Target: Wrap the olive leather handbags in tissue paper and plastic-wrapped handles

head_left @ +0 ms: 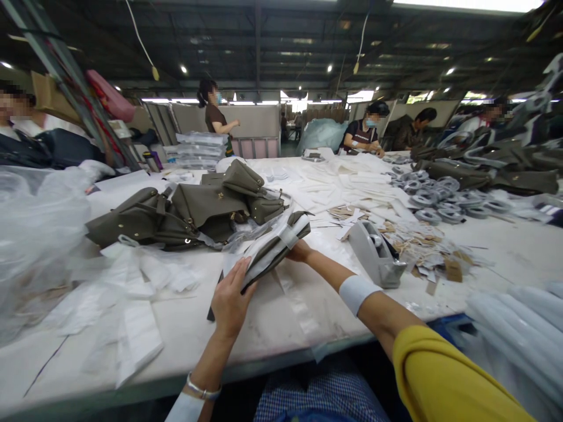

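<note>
An olive-green handbag (263, 262), folded flat with white wrapping and clear plastic along it, is tilted up above the table between both hands. My left hand (231, 300) grips its near lower end, thumb below and fingers along the side. At the far right end, my right hand (299, 251) is closed on the bag's edge, its fingertips partly hidden behind it. A pile of olive bags (202, 205) lies just beyond, to the left. To the right of my right hand stands a grey tape dispenser (373, 255).
White paper strips (136, 316) and clear plastic sheeting (39, 234) cover the left side. Loose tags (422, 249) and coiled grey straps (433, 193) lie to the right. White wrapped rolls (523, 328) are at the near right. Several people work across the table (505, 234).
</note>
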Action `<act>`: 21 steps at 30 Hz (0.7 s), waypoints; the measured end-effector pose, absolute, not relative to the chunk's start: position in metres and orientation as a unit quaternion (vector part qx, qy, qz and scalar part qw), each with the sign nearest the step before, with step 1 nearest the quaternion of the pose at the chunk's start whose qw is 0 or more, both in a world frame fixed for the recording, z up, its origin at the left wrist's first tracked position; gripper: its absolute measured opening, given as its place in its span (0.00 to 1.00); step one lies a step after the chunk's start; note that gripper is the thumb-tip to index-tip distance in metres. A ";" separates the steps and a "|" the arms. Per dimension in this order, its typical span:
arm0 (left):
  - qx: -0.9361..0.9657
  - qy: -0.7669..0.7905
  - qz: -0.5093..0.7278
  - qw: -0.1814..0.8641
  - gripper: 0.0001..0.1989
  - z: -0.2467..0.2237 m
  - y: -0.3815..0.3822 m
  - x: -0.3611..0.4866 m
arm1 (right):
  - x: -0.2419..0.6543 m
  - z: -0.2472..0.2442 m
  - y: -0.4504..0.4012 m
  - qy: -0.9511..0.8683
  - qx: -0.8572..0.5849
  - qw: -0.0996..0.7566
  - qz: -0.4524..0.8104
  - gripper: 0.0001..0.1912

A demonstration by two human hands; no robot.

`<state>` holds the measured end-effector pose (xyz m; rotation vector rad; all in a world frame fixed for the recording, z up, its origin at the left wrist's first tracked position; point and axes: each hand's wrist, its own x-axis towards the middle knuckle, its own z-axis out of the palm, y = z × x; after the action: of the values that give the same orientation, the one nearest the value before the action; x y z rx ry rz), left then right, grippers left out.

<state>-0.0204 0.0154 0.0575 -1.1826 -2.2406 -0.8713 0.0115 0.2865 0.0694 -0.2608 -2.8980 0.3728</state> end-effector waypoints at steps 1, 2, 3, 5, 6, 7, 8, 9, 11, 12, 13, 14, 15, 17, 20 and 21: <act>-0.428 -0.814 -0.318 0.230 0.30 0.057 0.015 -0.021 | 0.009 0.071 0.287 -0.984 -0.078 0.110 0.121 0.26; -0.427 -0.814 -0.319 0.230 0.30 0.057 0.015 -0.022 | 0.009 0.072 0.286 -0.985 -0.070 0.113 0.115 0.28; -0.426 -0.814 -0.320 0.230 0.30 0.057 0.014 -0.023 | 0.010 0.072 0.283 -0.985 -0.066 0.113 0.109 0.28; -0.424 -0.815 -0.322 0.230 0.31 0.057 0.014 -0.024 | 0.018 0.067 0.275 -0.986 -0.066 0.114 0.103 0.27; -0.423 -0.815 -0.323 0.229 0.31 0.057 0.014 -0.024 | 0.024 0.064 0.270 -0.986 -0.066 0.111 0.101 0.27; -0.421 -0.816 -0.323 0.229 0.31 0.057 0.014 -0.024 | 0.032 0.060 0.265 -0.987 -0.062 0.106 0.101 0.27; -0.420 -0.817 -0.322 0.229 0.31 0.058 0.015 -0.024 | 0.039 0.056 0.259 -0.989 -0.051 0.098 0.102 0.27; -0.419 -0.817 -0.323 0.230 0.31 0.058 0.015 -0.023 | 0.047 0.052 0.253 -0.990 -0.035 0.088 0.104 0.28; -0.418 -0.815 -0.325 0.235 0.31 0.059 0.015 -0.023 | 0.062 0.047 0.242 -0.991 -0.005 0.066 0.114 0.29; -0.418 -0.814 -0.326 0.237 0.31 0.060 0.015 -0.023 | 0.069 0.046 0.237 -0.991 0.000 0.060 0.122 0.30; -0.419 -0.812 -0.327 0.239 0.30 0.060 0.015 -0.023 | 0.077 0.046 0.233 -0.990 -0.005 0.060 0.131 0.30; -0.422 -0.811 -0.328 0.241 0.30 0.061 0.014 -0.023 | 0.086 0.045 0.229 -0.988 -0.017 0.066 0.139 0.30; -0.425 -0.809 -0.326 0.241 0.30 0.062 0.014 -0.023 | 0.096 0.044 0.224 -0.986 -0.031 0.076 0.144 0.30; -0.432 -0.806 -0.322 0.243 0.30 0.065 0.014 -0.023 | 0.119 0.039 0.215 -0.984 -0.049 0.089 0.147 0.30; -0.436 -0.804 -0.317 0.250 0.29 0.070 0.018 -0.019 | 0.148 0.025 0.193 -0.984 -0.060 0.085 0.145 0.35; -0.435 -0.805 -0.316 0.251 0.29 0.071 0.021 -0.016 | 0.151 0.020 0.184 -0.983 -0.067 0.086 0.146 0.37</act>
<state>-0.0161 0.0213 0.0715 -1.1839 -2.1904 -0.8597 0.1515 0.1844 0.0202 -0.2011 -2.9316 0.4342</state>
